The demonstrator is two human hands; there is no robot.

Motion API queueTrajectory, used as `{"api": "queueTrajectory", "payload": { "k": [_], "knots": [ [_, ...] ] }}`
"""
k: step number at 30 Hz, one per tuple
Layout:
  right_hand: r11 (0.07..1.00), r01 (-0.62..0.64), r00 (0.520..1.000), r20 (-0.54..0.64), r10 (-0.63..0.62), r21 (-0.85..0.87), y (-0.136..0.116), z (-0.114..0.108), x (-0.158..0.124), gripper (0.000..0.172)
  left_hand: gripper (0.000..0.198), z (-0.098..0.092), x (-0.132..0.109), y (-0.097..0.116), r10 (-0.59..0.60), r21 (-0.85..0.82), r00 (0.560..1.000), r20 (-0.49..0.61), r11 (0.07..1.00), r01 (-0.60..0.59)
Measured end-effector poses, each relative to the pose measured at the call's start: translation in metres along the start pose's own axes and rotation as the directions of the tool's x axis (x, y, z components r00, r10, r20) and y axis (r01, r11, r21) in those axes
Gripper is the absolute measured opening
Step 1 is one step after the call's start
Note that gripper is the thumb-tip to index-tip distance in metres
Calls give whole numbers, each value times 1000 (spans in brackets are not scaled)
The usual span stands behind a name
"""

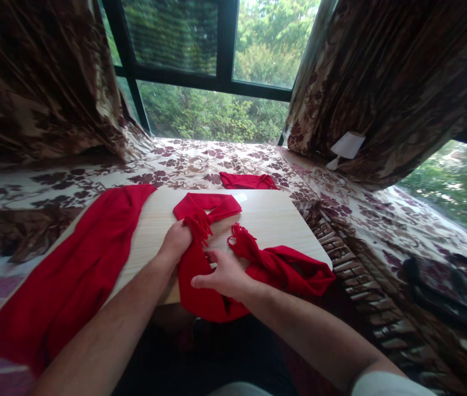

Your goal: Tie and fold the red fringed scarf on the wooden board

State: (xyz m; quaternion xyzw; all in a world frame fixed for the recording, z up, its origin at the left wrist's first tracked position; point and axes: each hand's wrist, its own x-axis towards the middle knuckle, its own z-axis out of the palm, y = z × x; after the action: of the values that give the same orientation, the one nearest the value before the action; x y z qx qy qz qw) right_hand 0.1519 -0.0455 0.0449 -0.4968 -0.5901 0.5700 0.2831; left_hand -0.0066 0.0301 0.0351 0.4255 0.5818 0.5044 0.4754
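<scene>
A red fringed scarf (195, 264) lies across the table in a loop, and part of it hangs over the near edge. Close to the fringe, my left hand (176, 241) has its fingers closed on the scarf's left edge. My right hand (229, 275) is over the scarf's near part, thumb and fingers apart, with nothing visibly gripped. To its right lies a bunched red length with a fringed end (289, 267); whether it joins the same scarf is hidden. The folded far section (225, 208) rests flat beyond my hands.
A large red cloth (88, 258) drapes over the left side of the pale wooden table (150, 231). A folded red cloth (247, 181) lies behind the table on the floral cover. A small white lamp (347, 146) stands by the right curtain; a black bag (439, 291) sits at right.
</scene>
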Motion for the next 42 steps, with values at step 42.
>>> {"api": "queueTrajectory", "payload": {
  "k": [42],
  "knots": [
    [-105, 237, 920, 258, -296, -966, -30, -78, 34, 23, 27, -30, -4, 19, 97, 128, 822, 562, 971, -202]
  ]
}}
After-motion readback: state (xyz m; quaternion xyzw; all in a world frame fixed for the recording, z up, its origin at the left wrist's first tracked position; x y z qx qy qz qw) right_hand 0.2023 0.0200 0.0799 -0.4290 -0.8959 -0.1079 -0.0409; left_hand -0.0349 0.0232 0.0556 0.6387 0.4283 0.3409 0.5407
